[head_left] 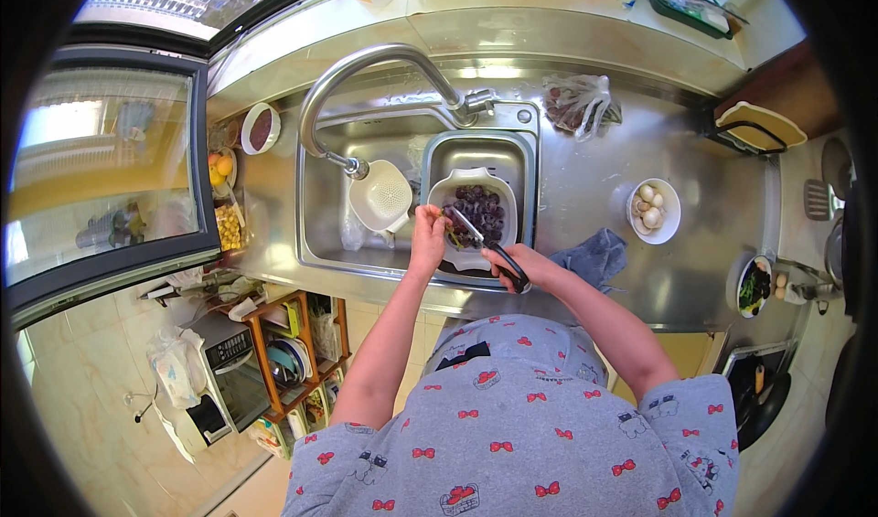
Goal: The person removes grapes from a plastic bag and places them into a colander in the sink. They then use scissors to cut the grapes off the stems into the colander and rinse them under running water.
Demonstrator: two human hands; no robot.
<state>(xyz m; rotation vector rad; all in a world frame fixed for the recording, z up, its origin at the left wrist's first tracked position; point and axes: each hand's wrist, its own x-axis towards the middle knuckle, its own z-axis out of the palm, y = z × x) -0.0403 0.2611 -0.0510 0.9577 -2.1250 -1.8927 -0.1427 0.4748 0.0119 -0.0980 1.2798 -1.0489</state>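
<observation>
My right hand point(523, 266) is closed round the black handles of a pair of scissors point(469, 228), whose metal blades point up and left over a white basin point(503, 181). Dark purple grapes point(477, 208) lie in the basin. At the basin's left edge my left hand point(428, 238) is closed, its fingertips pinching a thin yellowish-green grape stem point(455, 235) close to the blades. Whether grapes still hang on that stem is hard to make out. The basin sits inside a grey rectangular tub point(437, 151) in the sink.
A white colander point(384, 199) stands in the sink under the curved faucet point(315, 106). On the right counter are a bowl of whitish round mushrooms point(651, 204), a blue-grey cloth point(594, 256) and a plastic bag point(581, 106). An open window point(197, 151) reaches in from the left.
</observation>
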